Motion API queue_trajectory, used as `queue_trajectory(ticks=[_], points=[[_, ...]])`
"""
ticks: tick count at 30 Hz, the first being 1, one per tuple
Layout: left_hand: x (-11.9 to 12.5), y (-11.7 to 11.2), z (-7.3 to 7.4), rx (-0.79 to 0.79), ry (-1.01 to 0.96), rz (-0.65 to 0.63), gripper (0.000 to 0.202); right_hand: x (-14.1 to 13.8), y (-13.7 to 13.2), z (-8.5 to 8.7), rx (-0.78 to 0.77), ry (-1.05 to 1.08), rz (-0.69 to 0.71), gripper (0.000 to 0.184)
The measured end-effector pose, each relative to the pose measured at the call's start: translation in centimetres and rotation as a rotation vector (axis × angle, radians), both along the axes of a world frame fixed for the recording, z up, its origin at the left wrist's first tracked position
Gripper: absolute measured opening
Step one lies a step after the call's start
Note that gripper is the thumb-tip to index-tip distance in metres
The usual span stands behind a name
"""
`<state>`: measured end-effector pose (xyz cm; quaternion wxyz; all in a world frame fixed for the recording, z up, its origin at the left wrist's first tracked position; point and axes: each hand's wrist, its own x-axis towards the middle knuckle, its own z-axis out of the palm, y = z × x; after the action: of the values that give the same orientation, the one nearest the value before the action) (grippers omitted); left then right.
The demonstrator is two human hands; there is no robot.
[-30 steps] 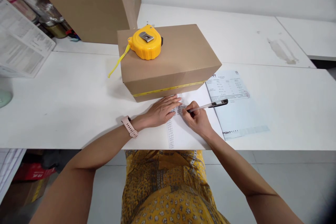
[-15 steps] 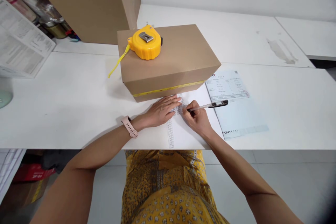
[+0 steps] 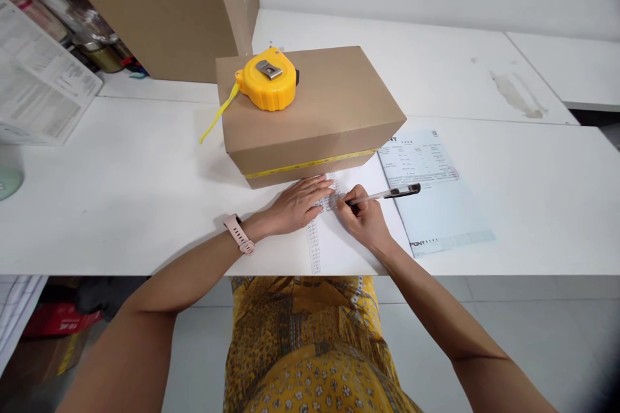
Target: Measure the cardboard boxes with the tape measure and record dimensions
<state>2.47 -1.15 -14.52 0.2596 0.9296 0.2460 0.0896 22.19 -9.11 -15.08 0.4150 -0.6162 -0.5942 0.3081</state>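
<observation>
A spiral-bound notebook lies at the front edge of the white table, its far part behind a cardboard box. My left hand rests flat across the notebook's spiral edge, fingers stretched out, holding nothing. In my right hand is a pen with a clear barrel and black end, its tip side down at the page near the spiral; the tip itself is hidden by my fingers. On top of the box sits a yellow tape measure with a yellow strap. Yellow tape runs along the box's front side.
A pale blue printed sheet lies right of the notebook. Larger cardboard boxes stand at the back left, beside a printed white carton and packed items. A light green object sits at the left edge.
</observation>
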Motion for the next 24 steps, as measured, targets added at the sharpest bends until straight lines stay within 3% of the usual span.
queue_trajectory(ticks=[19, 24], points=[[-0.03, 0.03, -0.02, 0.0, -0.015, -0.006, 0.045, -0.02, -0.03, 0.04, -0.003, -0.015, -0.003, 0.022], [-0.09, 0.01, 0.17, -0.01, -0.003, -0.002, 0.045, 0.11, -0.05, 0.06, 0.022, 0.008, -0.078, 0.024]])
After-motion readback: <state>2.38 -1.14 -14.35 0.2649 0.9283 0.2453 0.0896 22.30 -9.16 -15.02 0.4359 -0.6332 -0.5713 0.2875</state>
